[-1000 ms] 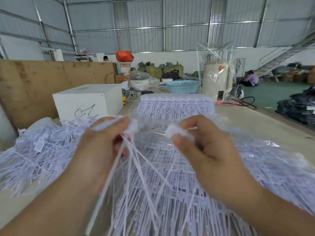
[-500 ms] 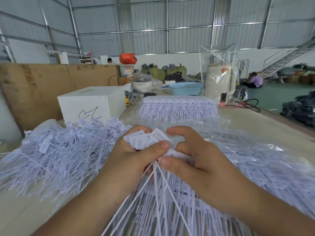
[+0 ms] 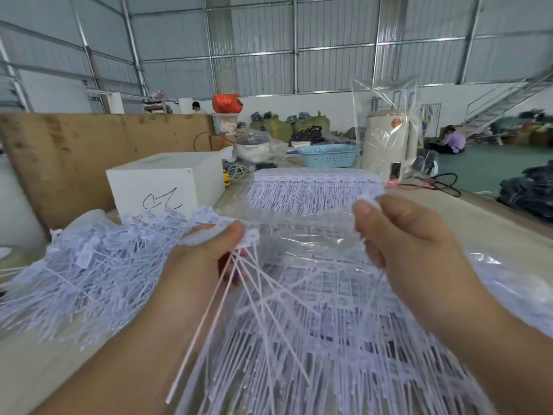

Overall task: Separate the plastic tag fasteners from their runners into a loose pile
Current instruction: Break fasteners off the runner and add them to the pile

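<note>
My left hand (image 3: 203, 259) grips a bunch of white plastic tag fasteners (image 3: 242, 283) by their heads, and their thin tails fan downward. My right hand (image 3: 410, 244) is raised apart to the right and pinches a small white piece of fastener plastic (image 3: 369, 199) between thumb and fingers. A loose pile of separated fasteners (image 3: 89, 265) lies to the left on the table. Sheets of fasteners still on their runners (image 3: 329, 339) lie under clear plastic below both hands. Another runner sheet (image 3: 314, 187) lies farther back.
A white box (image 3: 167, 184) stands behind the loose pile, in front of a brown board wall (image 3: 74, 157). At the back are a blue basket (image 3: 327, 155), a wrapped cream kettle (image 3: 389, 145), a pot and black cables (image 3: 443, 182). People sit far off.
My hands, pressed together over the fastener heads half a second ago, have pulled apart. The right hand moved up and right with a torn-off piece; the left kept the bunch.
</note>
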Demonstrator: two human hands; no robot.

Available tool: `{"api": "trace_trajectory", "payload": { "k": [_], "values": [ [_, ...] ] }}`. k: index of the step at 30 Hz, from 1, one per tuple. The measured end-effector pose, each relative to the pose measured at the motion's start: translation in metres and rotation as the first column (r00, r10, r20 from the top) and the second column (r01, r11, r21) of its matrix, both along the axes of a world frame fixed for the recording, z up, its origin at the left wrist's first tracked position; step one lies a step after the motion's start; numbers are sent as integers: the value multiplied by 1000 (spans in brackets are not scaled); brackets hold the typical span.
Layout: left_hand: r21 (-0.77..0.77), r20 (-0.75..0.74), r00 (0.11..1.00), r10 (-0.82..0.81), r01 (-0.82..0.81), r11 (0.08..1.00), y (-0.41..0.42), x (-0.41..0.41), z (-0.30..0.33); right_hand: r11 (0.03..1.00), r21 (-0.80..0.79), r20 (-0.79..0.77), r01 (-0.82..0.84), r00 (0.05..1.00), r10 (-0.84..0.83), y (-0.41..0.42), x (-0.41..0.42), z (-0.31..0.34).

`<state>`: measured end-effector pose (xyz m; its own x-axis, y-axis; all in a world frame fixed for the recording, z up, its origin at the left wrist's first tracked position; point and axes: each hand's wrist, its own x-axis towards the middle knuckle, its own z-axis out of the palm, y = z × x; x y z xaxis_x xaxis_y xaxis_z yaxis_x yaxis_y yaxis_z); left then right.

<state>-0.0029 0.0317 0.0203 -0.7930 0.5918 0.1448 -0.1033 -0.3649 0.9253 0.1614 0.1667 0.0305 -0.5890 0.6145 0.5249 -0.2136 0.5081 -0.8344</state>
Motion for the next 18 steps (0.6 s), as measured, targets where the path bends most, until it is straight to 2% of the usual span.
{"api": "trace_trajectory", "payload": {
  "k": [3,6,9,14,18],
  "values": [
    [0,-134,982,-134,135,991,2,16,2,959,10,178,-283,944,277,-10,-5,-13],
    [-11,-232,948,-216,220,975,5,31,1,906,124,226,-405,900,371,-18,-14,-21],
    [-62,-332,924,-190,180,982,2,29,2,906,164,245,-390,906,346,-18,-15,-22],
    [-116,-330,909,-254,228,967,0,25,2,888,187,264,-420,892,367,-20,-15,-25],
    [-61,-295,942,-162,150,987,1,16,2,932,119,298,-342,908,295,-13,-11,-19]
  ]
}}
